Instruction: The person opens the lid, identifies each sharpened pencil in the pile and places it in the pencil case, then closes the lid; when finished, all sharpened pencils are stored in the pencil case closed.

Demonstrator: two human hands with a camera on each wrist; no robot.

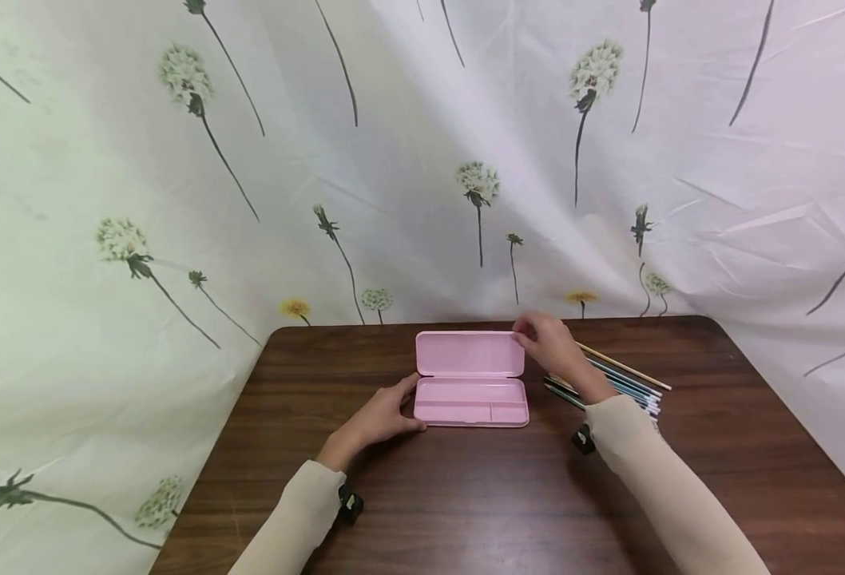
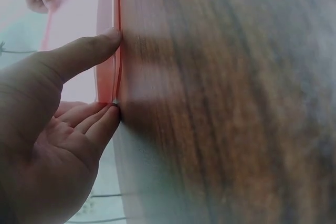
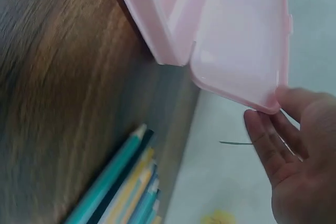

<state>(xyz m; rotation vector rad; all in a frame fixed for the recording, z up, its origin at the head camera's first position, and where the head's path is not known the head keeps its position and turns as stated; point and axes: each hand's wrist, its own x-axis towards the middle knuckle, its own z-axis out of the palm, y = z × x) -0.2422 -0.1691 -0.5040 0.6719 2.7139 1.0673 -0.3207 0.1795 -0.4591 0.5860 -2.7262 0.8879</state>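
Observation:
A pink plastic pencil case [image 1: 453, 412] lies on the table with its lid [image 1: 470, 354] swung up and back. Its inside has a long section at the rear and two bare compartments in front. The left hand [image 1: 382, 413] holds the case's left end, thumb at the front edge and fingers behind, as the left wrist view also shows. At the lid's upper right corner, the right hand [image 1: 553, 351] pinches the rim between thumb and fingers. Partly under the right forearm lies a loose bunch of pencils [image 3: 107, 179], several of them green or blue, others yellowish.
The dark wood table [image 1: 466, 511] ends at the back just behind the lid. A white curtain [image 1: 408, 184] printed with dandelions hangs right behind that edge and along both sides. One pale pencil [image 1: 624, 366] lies slightly apart from the bunch.

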